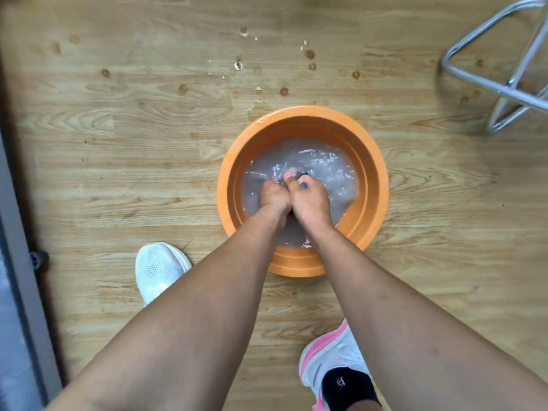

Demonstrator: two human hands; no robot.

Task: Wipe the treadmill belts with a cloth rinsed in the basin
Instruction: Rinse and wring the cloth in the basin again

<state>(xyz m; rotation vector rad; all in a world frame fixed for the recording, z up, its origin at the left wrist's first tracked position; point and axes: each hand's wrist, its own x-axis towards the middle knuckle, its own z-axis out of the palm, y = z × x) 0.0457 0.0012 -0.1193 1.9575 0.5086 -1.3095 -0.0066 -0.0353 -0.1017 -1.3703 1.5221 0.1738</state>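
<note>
The task is at its rinsing step, in my judgement: both hands are down in the orange basin (302, 111), which sits on the wood floor (118, 149) just right of centre. The left hand (274, 197) and right hand (310, 203) are pressed together, fingers curled into fists round the cloth (303, 185), of which only a small dark scrap shows at the right hand's fingers. The cloth is therefore in the basin, at the surface of the cloudy, rippled water (327, 166). Spilled drops (239, 65) lie on the floor at 12 o'clock from the basin. Wringing and the wiping itself look to be left; how many belts are done cannot be judged here. No treadmill belt can be made out: a grey strip (12, 292) cut off at 9 o'clock may belong to one, but I cannot tell. The cloth's size and colour are mostly hidden. A metal frame (504, 87) is cropped at 2 o'clock, and 2 shoes (160, 269) show near 7 and 5 o'clock.
</note>
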